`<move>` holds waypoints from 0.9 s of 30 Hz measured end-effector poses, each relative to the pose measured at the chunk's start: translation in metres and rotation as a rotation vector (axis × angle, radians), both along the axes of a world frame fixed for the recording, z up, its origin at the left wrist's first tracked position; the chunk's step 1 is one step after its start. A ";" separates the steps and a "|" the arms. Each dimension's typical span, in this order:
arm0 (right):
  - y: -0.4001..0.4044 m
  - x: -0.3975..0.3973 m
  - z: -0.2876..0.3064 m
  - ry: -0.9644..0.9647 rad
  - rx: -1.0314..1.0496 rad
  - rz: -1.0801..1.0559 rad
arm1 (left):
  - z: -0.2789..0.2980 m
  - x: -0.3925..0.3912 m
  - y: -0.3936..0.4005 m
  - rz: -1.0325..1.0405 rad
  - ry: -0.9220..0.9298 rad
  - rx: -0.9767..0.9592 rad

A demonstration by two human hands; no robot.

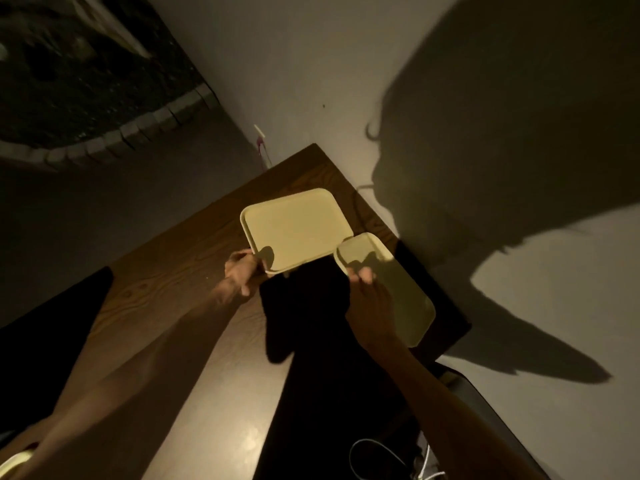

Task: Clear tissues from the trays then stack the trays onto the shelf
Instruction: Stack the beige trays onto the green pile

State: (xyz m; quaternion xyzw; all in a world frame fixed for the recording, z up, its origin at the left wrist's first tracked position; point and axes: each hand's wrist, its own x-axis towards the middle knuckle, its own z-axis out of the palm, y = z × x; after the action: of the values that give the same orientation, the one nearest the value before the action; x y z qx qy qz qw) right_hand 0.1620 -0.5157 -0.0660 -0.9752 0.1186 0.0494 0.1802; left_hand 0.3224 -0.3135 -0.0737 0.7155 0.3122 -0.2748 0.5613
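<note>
Trays: larger tray (pixel 298 226), smaller tray (pixel 391 289) | wooden table (pixel 166 271) | wall (pixel 311 64) beside

Pretty dim shot looking down at a wooden desk (pixel 166 278) in a corner. The left hand (pixel 242 271) has a grip on the near corner of a pale yellow tray (pixel 298 230). The right hand (pixel 363 285) holds the end of a second tray (pixel 398 289), just beside the first, by the wall (pixel 346 81). Big shadows fall across the wall and desk.
</note>
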 end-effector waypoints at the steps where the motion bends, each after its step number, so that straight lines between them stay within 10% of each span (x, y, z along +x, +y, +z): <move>1: -0.001 0.002 0.006 -0.047 -0.009 -0.025 | 0.008 -0.003 0.007 -0.014 0.000 -0.012; 27: 0.155 -0.003 0.109 -0.099 0.186 0.716 | 0.129 -0.115 0.174 0.161 -0.003 -0.723</move>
State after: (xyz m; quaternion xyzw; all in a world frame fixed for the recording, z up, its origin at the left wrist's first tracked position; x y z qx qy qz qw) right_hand 0.1591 -0.3604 0.0432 -0.9355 -0.2439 0.0728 0.2450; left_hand 0.2073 -0.1399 0.0554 0.4447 0.2494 -0.3212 0.7980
